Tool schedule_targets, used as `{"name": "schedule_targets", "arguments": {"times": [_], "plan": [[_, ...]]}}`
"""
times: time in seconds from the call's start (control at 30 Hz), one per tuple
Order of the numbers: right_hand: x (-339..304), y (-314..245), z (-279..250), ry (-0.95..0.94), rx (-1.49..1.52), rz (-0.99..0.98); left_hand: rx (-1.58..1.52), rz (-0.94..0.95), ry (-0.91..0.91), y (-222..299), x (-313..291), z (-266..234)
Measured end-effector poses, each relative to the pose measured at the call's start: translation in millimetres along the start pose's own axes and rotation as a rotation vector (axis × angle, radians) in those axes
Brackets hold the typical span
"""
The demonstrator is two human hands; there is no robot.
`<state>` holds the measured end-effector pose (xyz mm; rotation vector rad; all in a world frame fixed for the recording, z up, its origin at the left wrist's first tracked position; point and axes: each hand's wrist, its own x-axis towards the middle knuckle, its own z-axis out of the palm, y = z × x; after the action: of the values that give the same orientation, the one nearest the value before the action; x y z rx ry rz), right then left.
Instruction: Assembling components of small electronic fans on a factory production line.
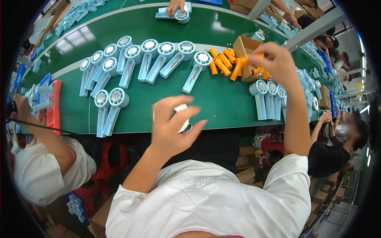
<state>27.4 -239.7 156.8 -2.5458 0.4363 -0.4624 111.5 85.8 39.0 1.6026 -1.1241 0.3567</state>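
My left hand (170,125) is over the table's near edge, its fingers spread and curved. Partly hidden behind it is a white round thing (181,115), perhaps a roll; whether they touch is unclear. My right hand (274,63) is raised at the cardboard box (243,47), smeared by motion. Orange cylinders (222,65), which look like battery cells, lie beside that box. One orange cylinder (237,70) leans close to my right fingertips; whether they grip it cannot be seen. Light blue handheld fan housings (166,49) with open handles lie in a row beyond my left hand.
More fan housings (266,89) lie at the right by my forearm. Two others (113,101) are at the near left. A red-orange bin (54,107) stands at the left edge. Across the green table (222,107), another person's hand (176,7) touches a housing. Co-workers sit on both sides.
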Motion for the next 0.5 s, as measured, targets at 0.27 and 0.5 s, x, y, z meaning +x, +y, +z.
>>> {"name": "schedule_targets", "arguments": {"times": [0.27,0.5], "plan": [[-71.5,-34.0,75.0,-0.328,0.277,0.151,-0.232,-0.465,-0.667,-15.6,4.8,44.1],[-86.1,3.1,80.9,-0.084,-0.010,0.303,-0.758,-0.881,-0.467,-15.7,-8.8,22.7]]}}
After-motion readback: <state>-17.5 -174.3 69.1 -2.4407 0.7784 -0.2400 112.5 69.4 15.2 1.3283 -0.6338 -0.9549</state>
